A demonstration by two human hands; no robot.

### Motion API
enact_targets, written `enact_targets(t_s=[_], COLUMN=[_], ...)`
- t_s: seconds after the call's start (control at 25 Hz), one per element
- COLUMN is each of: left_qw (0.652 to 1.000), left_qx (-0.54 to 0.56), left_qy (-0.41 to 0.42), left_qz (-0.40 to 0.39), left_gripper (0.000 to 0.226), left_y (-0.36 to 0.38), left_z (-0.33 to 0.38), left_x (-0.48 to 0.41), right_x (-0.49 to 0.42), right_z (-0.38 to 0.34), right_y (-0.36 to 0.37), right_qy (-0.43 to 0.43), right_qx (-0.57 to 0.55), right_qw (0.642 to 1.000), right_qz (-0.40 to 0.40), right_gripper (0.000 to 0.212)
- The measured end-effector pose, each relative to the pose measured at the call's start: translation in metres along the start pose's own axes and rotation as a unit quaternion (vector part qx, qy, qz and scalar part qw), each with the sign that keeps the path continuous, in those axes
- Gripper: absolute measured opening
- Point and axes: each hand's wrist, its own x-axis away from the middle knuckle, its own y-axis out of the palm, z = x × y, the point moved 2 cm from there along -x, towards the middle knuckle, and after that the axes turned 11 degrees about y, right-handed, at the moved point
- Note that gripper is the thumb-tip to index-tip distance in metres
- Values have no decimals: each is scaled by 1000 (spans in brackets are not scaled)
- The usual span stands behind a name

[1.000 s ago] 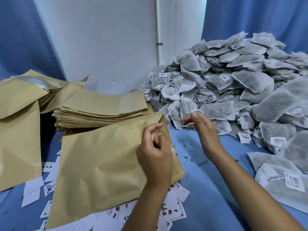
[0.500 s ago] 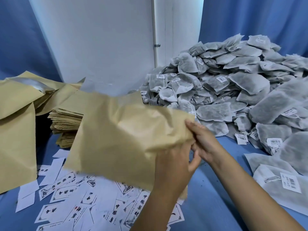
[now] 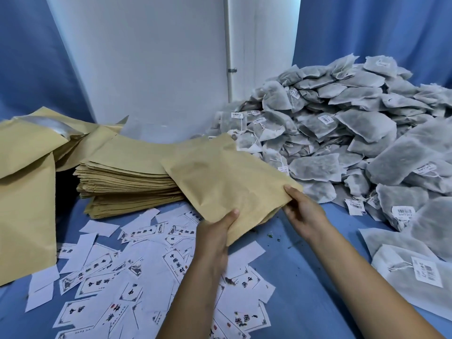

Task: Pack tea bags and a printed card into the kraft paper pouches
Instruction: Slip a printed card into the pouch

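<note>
Your left hand and right hand each pinch the near edge of the kraft pouch, held above the desk. Tea bags crowd your right grip; printed cards lie beneath your left.

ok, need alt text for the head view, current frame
Two bare hands, left hand and right hand, hold one flat kraft paper pouch by its near edge above a blue table. A stack of flat kraft pouches lies left, a pile of grey mesh tea bags right, and scattered white printed cards below.
</note>
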Motion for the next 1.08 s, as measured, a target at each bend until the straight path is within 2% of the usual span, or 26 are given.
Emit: enact_targets(t_s=[0.08,0.2,0.4,0.56,0.68,0.84,1.08], left_qw=[998,994,991,990,989,987,988], left_qx=[-44,-88,-102,-105,-115,-116,-104], left_qy=[22,43,71,81,86,95,102], left_qz=[26,52,57,54,46,51,52], left_gripper=[16,14,13,16,18,19,21], left_y=[-6,-9,-8,-13,-12,-9,-3], left_z=[4,6,5,8,9,9,9], left_x=[-2,-5,-3,-7,-5,-3,3], right_x=[-2,-4,-5,-7,-8,-8,-9], right_z=[-4,-5,-6,-10,-9,-8,-7], right_y=[-6,-8,-12,-12,-13,-13,-15], right_qy=[-65,-91,-39,-61,-68,-44,-44], right_qx=[95,126,87,111,132,135,182], right_qw=[991,983,994,990,986,988,980], right_qz=[65,94,59,62,77,59,64], right_gripper=[11,19,5,3,6,7,19])
